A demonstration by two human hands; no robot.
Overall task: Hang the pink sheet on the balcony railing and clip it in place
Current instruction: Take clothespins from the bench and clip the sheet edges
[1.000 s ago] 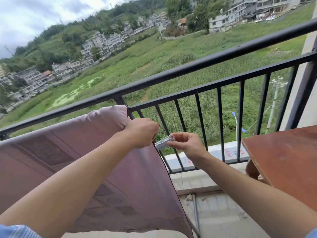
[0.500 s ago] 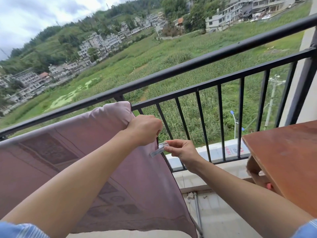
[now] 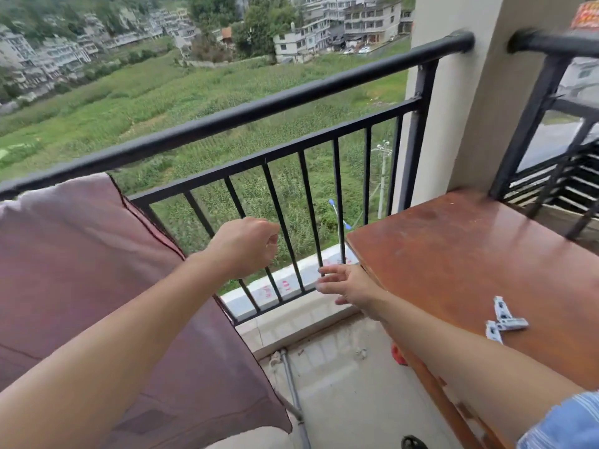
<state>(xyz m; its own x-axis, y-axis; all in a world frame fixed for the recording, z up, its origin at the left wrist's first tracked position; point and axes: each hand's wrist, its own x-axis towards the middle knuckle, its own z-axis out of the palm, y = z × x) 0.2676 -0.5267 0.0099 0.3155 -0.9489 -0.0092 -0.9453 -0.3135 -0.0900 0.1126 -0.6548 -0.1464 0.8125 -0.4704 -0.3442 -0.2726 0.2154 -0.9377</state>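
Observation:
The pink sheet hangs over the black balcony railing at the left, its right edge falling diagonally past the bars. My left hand is curled into a loose fist in front of the bars, to the right of the sheet's edge and apart from it. Nothing shows in it. My right hand is lower and further right, by the table's near corner, with its fingers spread and empty. A few white clips lie on the table behind my right forearm. No clip is visible on the sheet.
A worn red-brown wooden table fills the right side against a beige pillar. A second railing runs past the pillar. A thin pipe runs along the concrete floor below the sheet's edge. A small red object sits under the table.
Both hands have left the sheet's edge and moved right. The clip that my right hand held is gone from it, and that hand has opened. The view has swung right, showing the clips on the table.

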